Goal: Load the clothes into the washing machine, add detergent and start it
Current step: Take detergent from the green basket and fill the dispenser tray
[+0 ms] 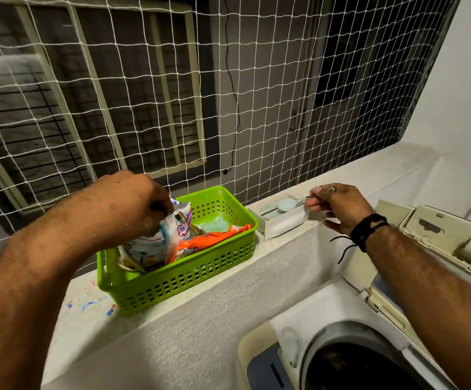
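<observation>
ledge [206, 327]: bare front strip | basket [189, 266], tray [282, 220] beside it | net [172, 108] behind

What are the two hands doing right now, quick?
Left hand: gripping the top of a white detergent packet in the green basket.
Right hand: pinching a spoon of pale powder over a small white tray.

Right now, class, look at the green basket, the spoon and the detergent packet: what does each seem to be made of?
Green basket: moulded plastic, slightly glossy, with a regular grid of slots in its walls.
Spoon, in the right hand: probably metal, its thin handle glinting; pale powder covers the bowl.
Detergent packet, in the left hand: thin printed plastic film, crumpled and shiny.
</observation>
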